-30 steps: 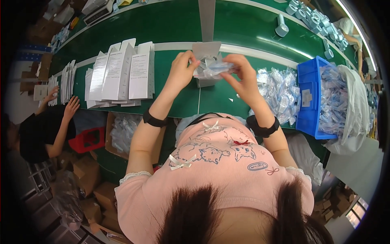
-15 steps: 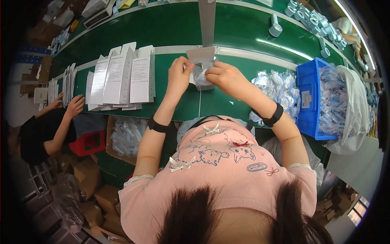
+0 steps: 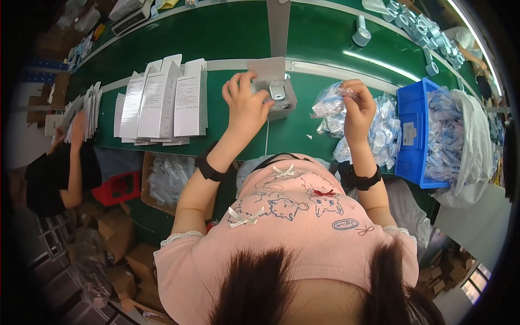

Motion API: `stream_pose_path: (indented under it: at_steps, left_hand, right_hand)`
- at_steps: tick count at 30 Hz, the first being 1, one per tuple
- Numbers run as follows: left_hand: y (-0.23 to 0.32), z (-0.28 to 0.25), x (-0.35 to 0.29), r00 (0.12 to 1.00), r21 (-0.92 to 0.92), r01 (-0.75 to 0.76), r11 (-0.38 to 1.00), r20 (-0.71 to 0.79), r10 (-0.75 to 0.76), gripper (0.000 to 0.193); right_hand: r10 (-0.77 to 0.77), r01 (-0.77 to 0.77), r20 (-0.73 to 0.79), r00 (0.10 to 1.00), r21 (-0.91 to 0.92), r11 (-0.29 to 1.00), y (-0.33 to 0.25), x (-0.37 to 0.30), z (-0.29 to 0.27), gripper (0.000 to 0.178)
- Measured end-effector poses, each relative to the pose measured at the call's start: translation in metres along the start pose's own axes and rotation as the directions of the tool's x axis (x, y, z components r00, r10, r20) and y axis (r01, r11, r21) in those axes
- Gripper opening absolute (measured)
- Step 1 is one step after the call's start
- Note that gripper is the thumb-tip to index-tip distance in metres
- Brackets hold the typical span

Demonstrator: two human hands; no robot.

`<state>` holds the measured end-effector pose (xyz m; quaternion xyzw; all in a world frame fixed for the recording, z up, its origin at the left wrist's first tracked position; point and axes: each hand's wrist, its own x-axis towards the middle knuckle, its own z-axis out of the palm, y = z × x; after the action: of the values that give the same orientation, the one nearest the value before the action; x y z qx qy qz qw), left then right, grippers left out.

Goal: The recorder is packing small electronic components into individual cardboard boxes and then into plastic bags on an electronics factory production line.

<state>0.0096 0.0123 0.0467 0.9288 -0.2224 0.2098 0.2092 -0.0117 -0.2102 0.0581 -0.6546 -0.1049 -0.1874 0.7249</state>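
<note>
An open white box (image 3: 283, 113) stands on the green table in front of me, its lid flap (image 3: 265, 67) raised at the back. Inside it a small white device (image 3: 277, 90) with a grey face is visible, with clear plastic around it. My left hand (image 3: 245, 102) grips the box's left side, its fingers bent near the flap and its thumb at the front edge. Over to the right, my right hand (image 3: 359, 107) pinches a clear plastic bag (image 3: 328, 102) with pale blue and white contents. That bag is over a heap of similar bags (image 3: 383, 127).
Several white printed boxes (image 3: 157, 100) stand at left. A blue bin (image 3: 413, 127) of bagged parts is at right. Grey-blue cylindrical devices (image 3: 362, 33) sit beyond the metal rail. A co-worker's hand (image 3: 77, 127) handles flat boxes at far left; a carton (image 3: 170, 181) of bags sits below.
My right hand has moved from the box to the right and now holds a bag. The device inside the box has come into sight. The co-worker's hands have shifted to the flat boxes.
</note>
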Motion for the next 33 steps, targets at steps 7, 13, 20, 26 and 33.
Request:
stream_pose_path:
  at_steps: [7,13,20,26,33]
  left_hand:
    - [-0.009,0.011,0.009,0.972,-0.39,0.226,0.893,0.024,-0.236,0.011]
    - [-0.012,0.015,0.015,0.946,-0.529,0.257,0.809,-0.033,-0.322,0.011]
    - [-0.014,0.016,0.013,0.929,-0.576,0.315,0.754,0.024,-0.37,0.012]
    - [-0.012,0.021,0.01,0.935,-0.606,0.282,0.743,0.001,-0.354,0.012]
    - [-0.013,0.02,0.004,0.937,-0.576,0.251,0.778,-0.058,-0.345,0.008]
  right_hand:
    - [-0.229,0.325,0.282,0.932,-0.367,0.872,-0.001,0.007,0.026,0.014]
    - [-0.3,0.69,0.688,0.661,-0.399,0.604,0.009,0.018,0.057,0.019]
    - [-0.125,0.698,0.751,0.648,-0.519,0.493,0.02,0.025,0.059,0.017]
    - [0.242,0.728,0.806,0.54,-0.592,0.346,0.003,0.029,0.063,0.027]
    - [0.122,0.732,0.801,0.586,-0.588,0.344,0.033,0.011,0.055,0.023]
